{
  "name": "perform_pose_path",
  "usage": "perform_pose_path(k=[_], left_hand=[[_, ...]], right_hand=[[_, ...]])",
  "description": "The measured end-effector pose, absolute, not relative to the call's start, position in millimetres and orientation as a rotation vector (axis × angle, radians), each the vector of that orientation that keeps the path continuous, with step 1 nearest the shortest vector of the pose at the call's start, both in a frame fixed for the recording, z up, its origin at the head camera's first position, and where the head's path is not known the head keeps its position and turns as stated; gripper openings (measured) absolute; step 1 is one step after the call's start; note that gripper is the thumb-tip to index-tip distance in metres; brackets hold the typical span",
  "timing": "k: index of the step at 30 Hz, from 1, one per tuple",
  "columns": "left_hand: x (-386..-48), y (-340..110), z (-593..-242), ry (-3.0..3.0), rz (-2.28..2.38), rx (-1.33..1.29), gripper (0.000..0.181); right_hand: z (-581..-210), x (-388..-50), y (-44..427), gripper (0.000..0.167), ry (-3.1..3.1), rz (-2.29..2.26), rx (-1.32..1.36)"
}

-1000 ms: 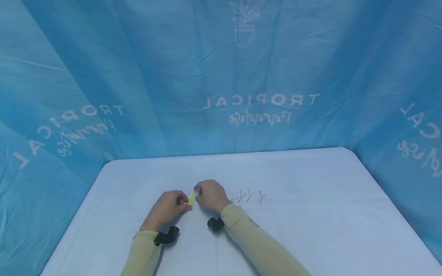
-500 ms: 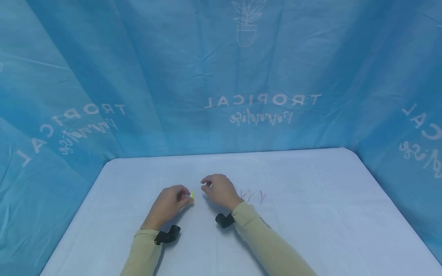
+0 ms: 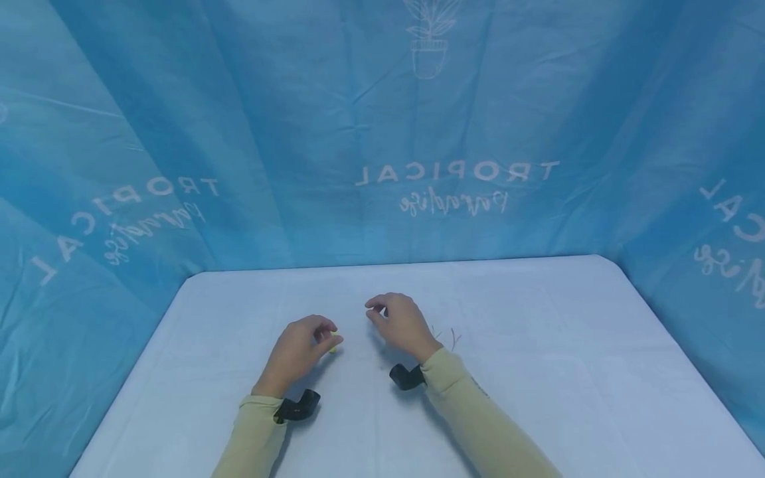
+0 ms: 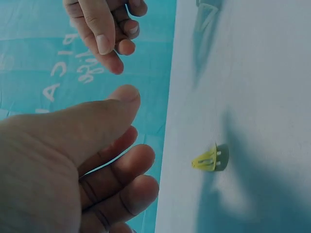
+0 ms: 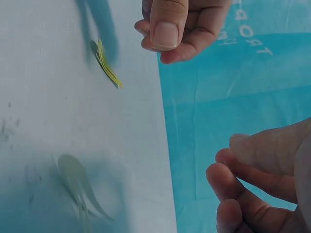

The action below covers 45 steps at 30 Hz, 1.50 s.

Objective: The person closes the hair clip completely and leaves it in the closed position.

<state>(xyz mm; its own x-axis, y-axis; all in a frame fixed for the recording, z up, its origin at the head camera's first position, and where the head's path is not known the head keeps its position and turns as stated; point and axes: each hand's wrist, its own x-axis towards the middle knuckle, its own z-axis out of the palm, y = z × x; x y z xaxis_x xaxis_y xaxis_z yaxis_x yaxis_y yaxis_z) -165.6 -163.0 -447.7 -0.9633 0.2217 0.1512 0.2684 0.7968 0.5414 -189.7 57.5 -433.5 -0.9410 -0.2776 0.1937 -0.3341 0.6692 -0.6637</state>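
Observation:
On the white table (image 3: 538, 411) stands a small yellow clip (image 4: 206, 160), tapered with short prongs, seen edge-on in the right wrist view as thin curved strips. It looks like a snap hair clip. My left hand (image 3: 299, 348) hovers just beside it, fingers relaxed and apart from it. To the right, my right hand (image 3: 403, 325) is raised with loosely curled fingers, holding nothing. A pale, see-through clip (image 5: 75, 177) lies on the table in the right wrist view. Thin Y-shaped pieces (image 3: 454, 340) show past the right wrist, partly hidden by it.
A blue printed curtain (image 3: 287, 133) hangs behind and at both sides of the table. Black wrist cameras (image 3: 299, 405) sit on both wrists and jut inward over the tabletop.
My left hand has let go of the yellow clip, which stays on the table. My right hand has moved away to the right and back, covering more of the Y-shaped pieces.

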Motion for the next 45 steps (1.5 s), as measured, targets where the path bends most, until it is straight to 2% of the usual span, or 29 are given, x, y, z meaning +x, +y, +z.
perform_pose_path(k=[17, 45], left_hand=[[-158.1, -142.9, -450.2, -2.799, -0.876, -0.484, 0.018], [-149.8, -116.1, -465.4, -2.766, -0.855, -0.619, 0.020]], right_hand=[[-444.4, -177.2, 78.4, 0.017, -2.815, 1.150, 0.346], [-461.3, -177.0, 90.0, 0.017, -2.893, 1.030, 0.483]])
